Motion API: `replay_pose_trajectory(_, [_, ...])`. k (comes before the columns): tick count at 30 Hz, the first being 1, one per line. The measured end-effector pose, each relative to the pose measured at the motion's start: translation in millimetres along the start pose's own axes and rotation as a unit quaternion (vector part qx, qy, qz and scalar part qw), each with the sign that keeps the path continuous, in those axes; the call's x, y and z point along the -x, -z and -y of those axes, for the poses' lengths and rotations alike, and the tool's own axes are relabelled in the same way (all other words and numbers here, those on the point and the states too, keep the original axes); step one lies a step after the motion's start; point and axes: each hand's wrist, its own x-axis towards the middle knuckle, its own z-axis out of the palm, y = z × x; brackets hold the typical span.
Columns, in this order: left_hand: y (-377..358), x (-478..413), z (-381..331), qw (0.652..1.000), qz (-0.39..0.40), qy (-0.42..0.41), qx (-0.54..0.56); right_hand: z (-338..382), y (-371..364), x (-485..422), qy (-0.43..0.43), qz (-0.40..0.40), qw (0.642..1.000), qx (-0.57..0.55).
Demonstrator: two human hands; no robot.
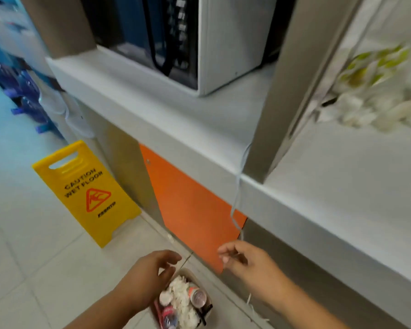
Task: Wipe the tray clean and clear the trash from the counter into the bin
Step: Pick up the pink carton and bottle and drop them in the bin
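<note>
I see left hand (150,271), grip wide, over the full bin (200,282); right hand (243,260), grip pinched on pale strip (236,193) hanging off the desk (294,210)

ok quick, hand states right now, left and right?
Left hand: open, holds nothing, above the bin.
Right hand: appears to pinch a thin pale strip.
</note>
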Motion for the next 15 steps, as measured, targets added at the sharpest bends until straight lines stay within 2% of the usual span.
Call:
replay_pose_trajectory(6, [48, 31, -85, 0.996, -0.008, -0.087, 0.037, 78, 79, 79, 0.069, -0.114, 0.991, -0.031])
replay_pose_trajectory(11, [68, 35, -166, 0.984, 0.012, -0.155, 0.081, 102, 136, 123, 0.083, -0.209, 0.972, -0.066])
replay_pose_trajectory(15, [72, 27, -234, 0.972, 0.022, -0.220, 0.082, 107, 179, 132, 0.083, -0.233, 0.966, -0.072])
